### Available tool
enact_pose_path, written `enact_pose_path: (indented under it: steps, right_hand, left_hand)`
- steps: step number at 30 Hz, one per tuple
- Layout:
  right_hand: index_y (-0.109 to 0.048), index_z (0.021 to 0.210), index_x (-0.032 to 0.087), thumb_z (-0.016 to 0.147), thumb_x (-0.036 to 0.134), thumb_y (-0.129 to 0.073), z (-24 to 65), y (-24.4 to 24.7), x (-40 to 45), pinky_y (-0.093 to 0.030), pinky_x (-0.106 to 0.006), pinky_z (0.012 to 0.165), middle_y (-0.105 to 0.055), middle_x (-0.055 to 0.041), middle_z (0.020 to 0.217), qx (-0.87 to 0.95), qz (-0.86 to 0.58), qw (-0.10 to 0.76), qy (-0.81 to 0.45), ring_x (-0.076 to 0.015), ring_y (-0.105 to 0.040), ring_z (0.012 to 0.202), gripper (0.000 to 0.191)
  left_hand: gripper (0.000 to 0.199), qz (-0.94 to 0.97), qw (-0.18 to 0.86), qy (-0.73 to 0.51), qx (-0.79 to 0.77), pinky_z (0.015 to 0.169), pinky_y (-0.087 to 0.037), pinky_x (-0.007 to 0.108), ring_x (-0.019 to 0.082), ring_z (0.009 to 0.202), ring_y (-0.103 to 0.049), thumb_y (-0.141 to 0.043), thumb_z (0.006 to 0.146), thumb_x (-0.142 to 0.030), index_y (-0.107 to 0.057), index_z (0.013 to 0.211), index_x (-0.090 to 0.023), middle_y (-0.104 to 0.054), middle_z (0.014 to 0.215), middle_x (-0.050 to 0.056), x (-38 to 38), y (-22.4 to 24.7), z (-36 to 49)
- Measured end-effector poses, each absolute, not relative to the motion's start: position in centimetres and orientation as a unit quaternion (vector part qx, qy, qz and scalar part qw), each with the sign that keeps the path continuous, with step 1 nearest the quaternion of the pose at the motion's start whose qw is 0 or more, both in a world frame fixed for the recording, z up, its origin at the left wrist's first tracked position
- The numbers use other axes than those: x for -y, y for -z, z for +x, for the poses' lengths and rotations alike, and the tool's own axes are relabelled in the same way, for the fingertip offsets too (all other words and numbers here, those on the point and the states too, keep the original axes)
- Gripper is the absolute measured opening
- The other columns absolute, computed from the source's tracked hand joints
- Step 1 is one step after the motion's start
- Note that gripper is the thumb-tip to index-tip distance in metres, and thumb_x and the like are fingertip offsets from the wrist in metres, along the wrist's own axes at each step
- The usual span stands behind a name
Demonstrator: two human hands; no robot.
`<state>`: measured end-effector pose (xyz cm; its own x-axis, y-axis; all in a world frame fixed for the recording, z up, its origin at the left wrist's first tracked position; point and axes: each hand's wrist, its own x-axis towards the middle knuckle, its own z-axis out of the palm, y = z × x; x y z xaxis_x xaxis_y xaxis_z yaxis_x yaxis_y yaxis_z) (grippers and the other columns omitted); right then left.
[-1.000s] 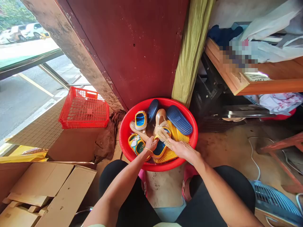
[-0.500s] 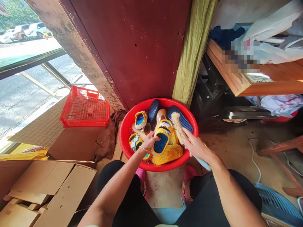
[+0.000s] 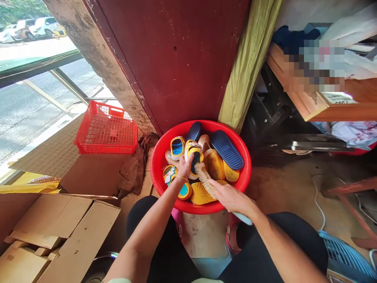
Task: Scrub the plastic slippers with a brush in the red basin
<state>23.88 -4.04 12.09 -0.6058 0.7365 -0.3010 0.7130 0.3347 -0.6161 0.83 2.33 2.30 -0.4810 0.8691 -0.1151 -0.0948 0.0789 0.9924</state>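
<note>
My left hand (image 3: 184,167) is closed on the side of a yellow slipper (image 3: 193,147) with a dark blue insole, held over the red basin (image 3: 156,169). In my right hand (image 3: 231,196) is a scrubbing brush (image 3: 207,181) with pale bristles and a light blue handle. Its bristle tip lies against the slipper's opening. Around them in the basin are another yellow slipper (image 3: 177,146), a yellow sole (image 3: 203,195), a patterned slipper (image 3: 170,174), a navy slipper sole (image 3: 226,149) and a smaller navy sole (image 3: 194,131). Tan shoes are partly hidden among them.
A red plastic crate (image 3: 107,131) rests on cardboard at left, near a brown cloth (image 3: 134,175). An open cardboard box (image 3: 53,220) stands front left. To the right are a wooden table (image 3: 324,103), a cable and a blue fan grille (image 3: 344,251).
My left hand has turned the yellow slipper and drawn it slightly left. My right hand has brought the brush left and down onto it. The view has shifted slightly.
</note>
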Motion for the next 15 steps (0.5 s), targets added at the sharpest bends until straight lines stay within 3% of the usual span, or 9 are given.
enact_pose_path:
  steps: [4, 11, 15]
  right_hand:
    - [-0.048, 0.149, 0.026, 0.097, 0.025, -0.042, 22.0, -11.6, 3.4, -0.047, -0.027, 0.076, -0.077, -0.006, 0.106, 0.804, -0.452, 0.005, -0.386, -0.02, -0.071, 0.087, 0.053]
    - [-0.051, 0.147, 0.027, 0.099, 0.03, -0.04, 21.2, -10.9, 3.5, -0.046, -0.029, 0.085, -0.076, -0.0083, 0.109, 0.829, -0.42, 0.032, -0.368, -0.0242, -0.07, 0.103, 0.049]
    - [-0.043, 0.151, 0.024, 0.1, 0.027, -0.036, 20.0, -9.2, 1.0, -0.047, -0.03, 0.084, -0.075, -0.0104, 0.112, 0.787, -0.512, 0.026, -0.344, -0.0249, -0.071, 0.105, 0.051]
  left_hand:
    - [0.05, 0.445, 0.299, -0.518, -0.666, 0.098, -0.046, 0.039, 0.024, 0.104, -0.059, -0.067, 0.085, -0.056, -0.054, 0.116, -0.018, -0.063, 0.108, 0.01, -1.4, -1.6, 1.1]
    - [0.034, 0.461, 0.288, -0.511, -0.666, 0.097, -0.043, 0.033, 0.019, 0.098, -0.055, -0.038, 0.101, -0.05, -0.053, 0.099, -0.02, -0.058, 0.097, 0.006, -0.2, -2.3, 1.1]
    - [0.028, 0.509, 0.301, -0.49, -0.64, 0.09, -0.047, 0.033, 0.019, 0.09, -0.057, -0.045, 0.099, -0.047, -0.053, 0.104, -0.02, -0.059, 0.094, 0.006, 1.0, -3.1, 2.9]
